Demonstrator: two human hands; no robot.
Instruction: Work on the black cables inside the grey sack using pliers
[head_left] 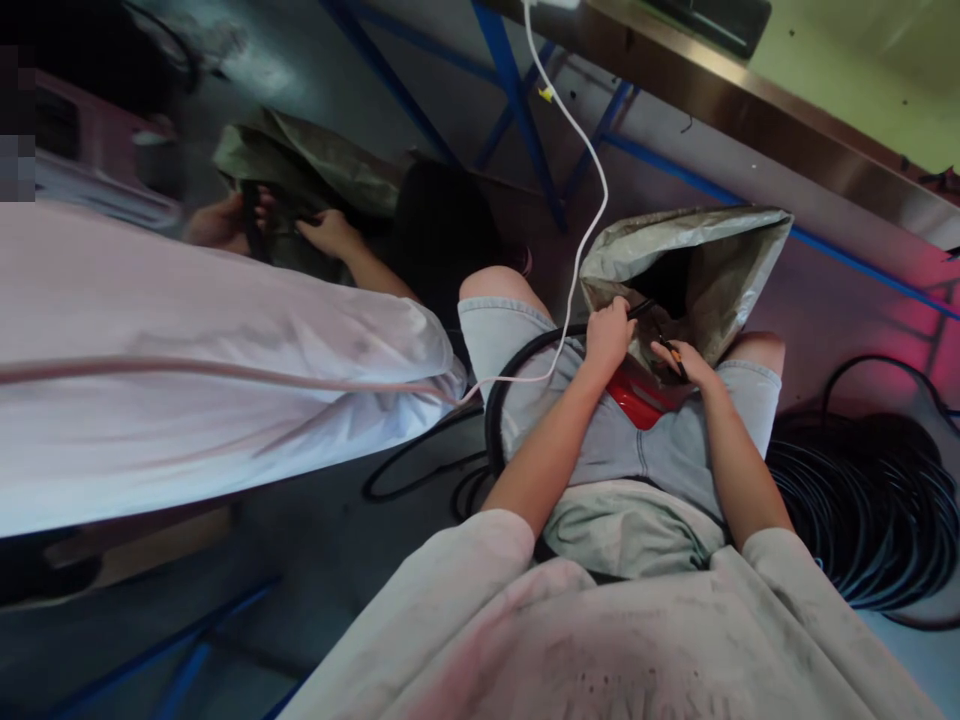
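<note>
While the person sits with a pale shirt filling the bottom of the view, both forearms reach forward over a lap in light denim shorts (645, 450). The left hand (609, 335) is closed around a black cable (517, 365) that curves in a loop off the left thigh, and it holds the cable at the mouth of a grey-green sack (712, 265) standing between the knees. The right hand (686, 362) rests at the lower edge of the sack's opening with fingers curled around what seems to be a thin dark piece with an orange tip, though it is too small to make out clearly. Just under the hands, a red thing (637, 398) lies on the lap, touching the sack. A white cord (592, 160) hangs down from above and crosses the left thigh. To the right, on the floor, a large coil of black cable (870, 500) lies just beside the right leg. To the left, another person in a white sleeve (187, 360) stretches across the view, and that co-worker's hands (322, 232) are at a second sack (315, 160) farther off. Beyond stand blue table legs (517, 100) under a metal table edge (750, 100).
</note>
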